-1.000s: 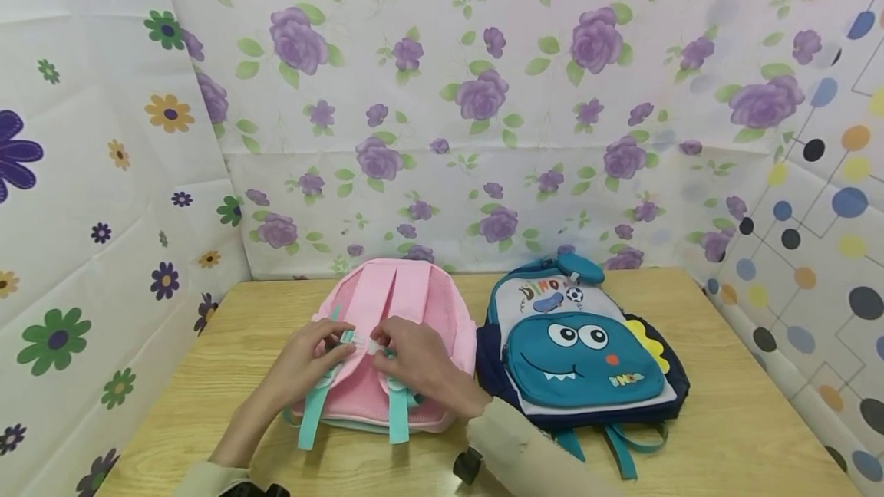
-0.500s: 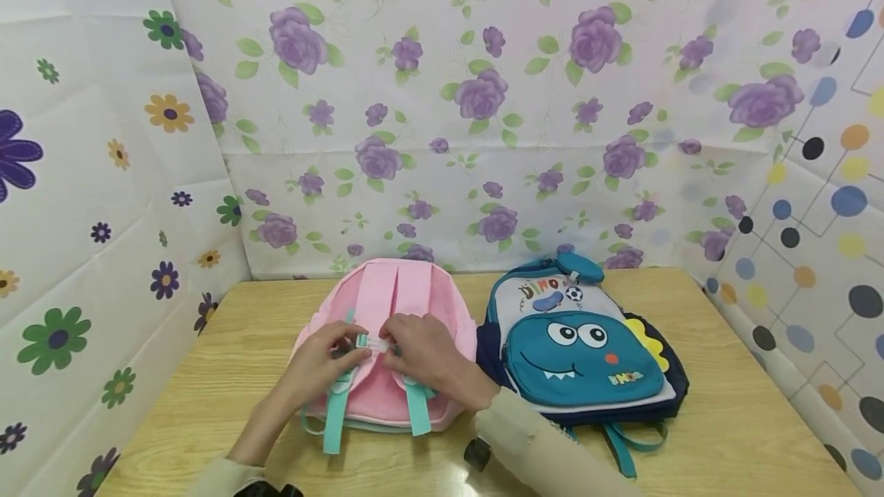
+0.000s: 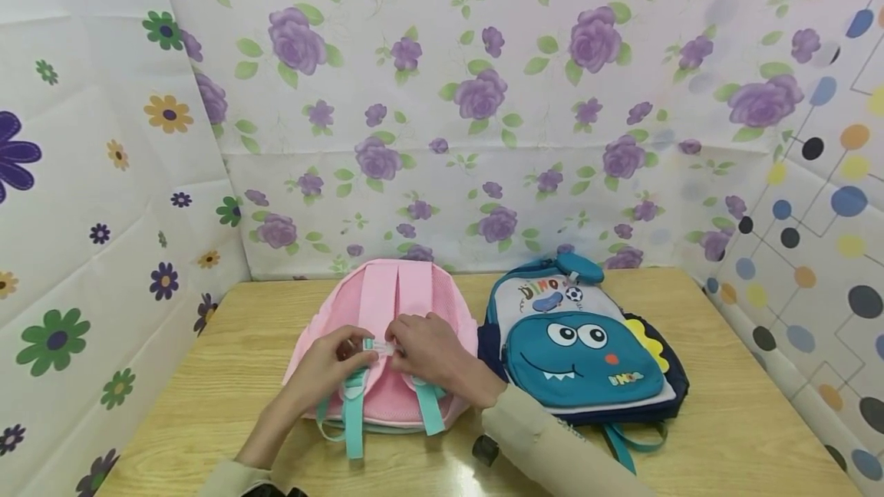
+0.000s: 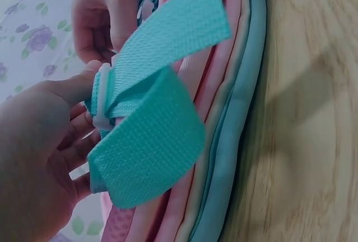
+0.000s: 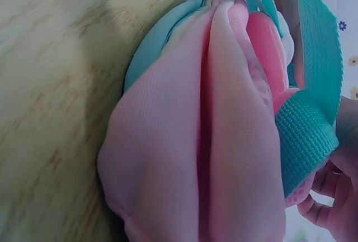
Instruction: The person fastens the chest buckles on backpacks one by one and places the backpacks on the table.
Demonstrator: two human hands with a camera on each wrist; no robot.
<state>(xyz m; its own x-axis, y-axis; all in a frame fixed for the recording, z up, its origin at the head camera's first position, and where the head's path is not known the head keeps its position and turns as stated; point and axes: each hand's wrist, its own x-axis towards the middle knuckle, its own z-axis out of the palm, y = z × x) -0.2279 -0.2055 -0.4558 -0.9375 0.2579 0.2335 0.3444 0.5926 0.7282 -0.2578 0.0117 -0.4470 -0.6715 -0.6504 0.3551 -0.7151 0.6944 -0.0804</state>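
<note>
A pink backpack [image 3: 324,320] lies on the table with its shoulder straps [image 3: 414,290] facing up. Over its middle, a pale plastic buckle [image 3: 381,347] sits between both hands. My left hand [image 3: 321,366] pinches the buckle's left end, where teal webbing shows, between thumb and fingers. From the other side my right hand [image 3: 431,351] pinches its right end, and its fingers hide part of it. Teal webbing tails [image 3: 354,420] hang from the lower straps toward the near edge. In the left wrist view, teal webbing [image 4: 168,35] covers much of the grip.
A teal and white dinosaur backpack [image 3: 587,359] lies right beside the pink one, its teal straps [image 3: 618,443] trailing forward. The wooden table [image 3: 739,374] meets a flowered cloth [image 3: 442,136] behind, with patterned cloths at both sides.
Both hands have shifted right. The buckle's two halves, apart a second ago, now meet in one line between the fingers. The webbing tails have swung right; the dinosaur backpack stays put.
</note>
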